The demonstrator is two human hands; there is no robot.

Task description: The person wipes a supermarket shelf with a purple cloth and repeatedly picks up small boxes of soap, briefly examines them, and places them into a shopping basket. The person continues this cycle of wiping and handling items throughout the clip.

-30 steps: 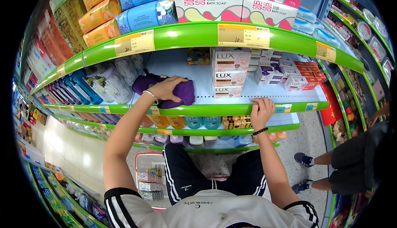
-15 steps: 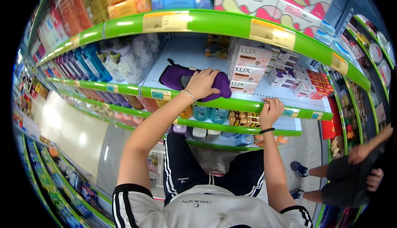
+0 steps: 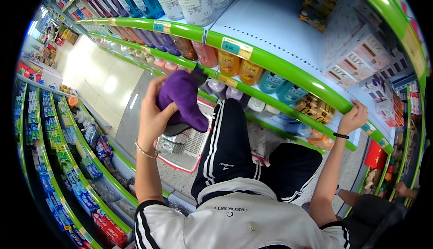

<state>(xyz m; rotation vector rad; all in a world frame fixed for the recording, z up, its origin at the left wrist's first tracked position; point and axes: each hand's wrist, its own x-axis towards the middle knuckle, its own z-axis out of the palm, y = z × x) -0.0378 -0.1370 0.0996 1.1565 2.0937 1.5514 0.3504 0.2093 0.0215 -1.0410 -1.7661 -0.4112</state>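
My left hand (image 3: pixel 153 109) grips a soft purple cloth bundle (image 3: pixel 180 96) with dark grey parts, thumb across its near side. It is held up in front of the shelves, above and beside a white shopping basket (image 3: pixel 195 145) with a red rim on the floor. Some grey-and-white packages (image 3: pixel 173 143) show in the basket, partly covered by the bundle. My right hand (image 3: pixel 354 118) is curled over the green front edge (image 3: pixel 311 85) of a shelf at the right, its fingertips on top.
Boxed soaps (image 3: pixel 356 59) and a dark patterned pack (image 3: pixel 318 5) stand on that shelf. Bottles (image 3: pixel 228 63) line the shelf below. Another shelf of toothpaste boxes (image 3: pixel 81 186) curves along the left. Another person's dark shorts (image 3: pixel 374 217) show at lower right.
My left hand has lifted the purple bundle off the shelf and brought it left and down over the basket. My right hand stays on the shelf edge. The view has turned left and down.
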